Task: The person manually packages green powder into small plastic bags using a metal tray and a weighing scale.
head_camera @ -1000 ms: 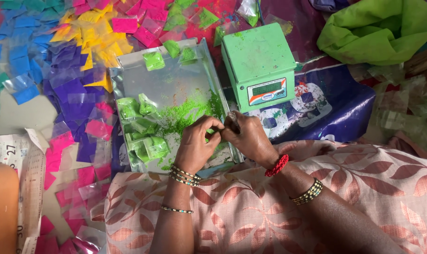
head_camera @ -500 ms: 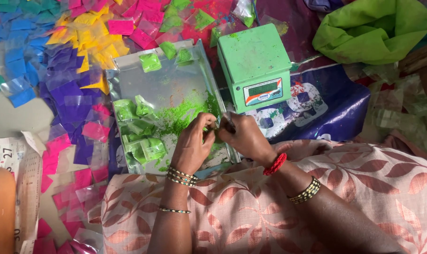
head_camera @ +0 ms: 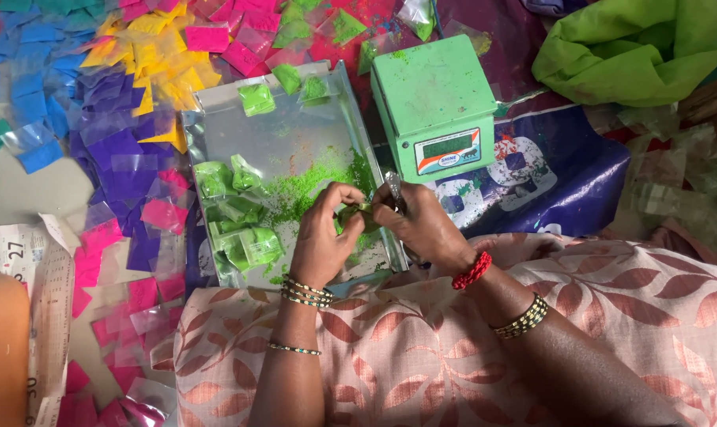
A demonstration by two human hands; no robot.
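Note:
My left hand (head_camera: 324, 236) and my right hand (head_camera: 418, 224) meet over a steel tray (head_camera: 295, 150) and pinch one small clear packet of green powder (head_camera: 354, 215) between their fingertips. My right hand also holds a metal spoon (head_camera: 395, 190), its bowl sticking up past the fingers. Loose green powder (head_camera: 311, 186) lies spread on the tray. Several filled green packets (head_camera: 233, 229) are heaped on the tray's left side, and two more (head_camera: 257, 99) lie near its far edge. Bangles circle both wrists.
A green weighing scale (head_camera: 433, 103) stands just right of the tray. A green cloth bag (head_camera: 635, 47) lies at the far right. Many small packets in blue, purple, yellow and pink (head_camera: 113, 119) cover the floor to the left. A calendar sheet (head_camera: 26, 261) lies at the lower left.
Both hands stay together over the tray, working the same packet. The fingers have shifted slightly and the view has moved a little.

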